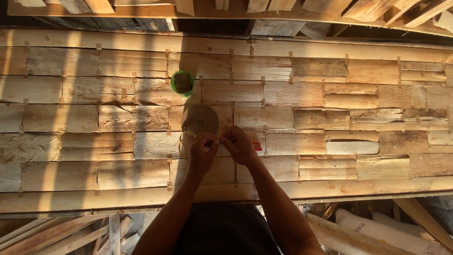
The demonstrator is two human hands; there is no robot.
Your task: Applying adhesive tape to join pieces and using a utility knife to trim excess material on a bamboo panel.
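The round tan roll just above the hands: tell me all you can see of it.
The roll looks like a flat disc of brownish tape or paper strip, with a small dark hole at its centre. It lies flat on the wooden panel of pieced veneer strips, just below the green cup. A thin strip seems to run from its lower left edge toward the left hand and right hand, which pinch something small between them; its material is unclear.
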